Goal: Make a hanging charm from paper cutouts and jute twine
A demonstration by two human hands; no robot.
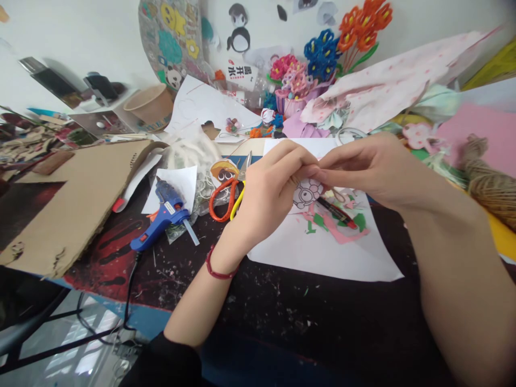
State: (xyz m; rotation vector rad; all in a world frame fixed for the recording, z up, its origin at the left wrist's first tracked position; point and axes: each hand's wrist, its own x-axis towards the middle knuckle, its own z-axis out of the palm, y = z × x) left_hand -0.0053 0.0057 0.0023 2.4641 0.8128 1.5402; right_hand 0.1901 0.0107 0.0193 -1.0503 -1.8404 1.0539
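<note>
Right hand and left hand, grips narrow, seemingly hold a paper drawing (black-outlined).

From my remote post I am viewing a matt, line-drawn paper cutout above a smooth white paper sheet, while a glue gun is showing blue plastic and scissors are pairing plastic handles with shiny metal blades. Brown cardboard is baring a rough, torn edge on a dark, scuffed and flecked tabletop; at right, coarse, fibrous twine is sitting near soft-looking, spotted cloth.
</note>
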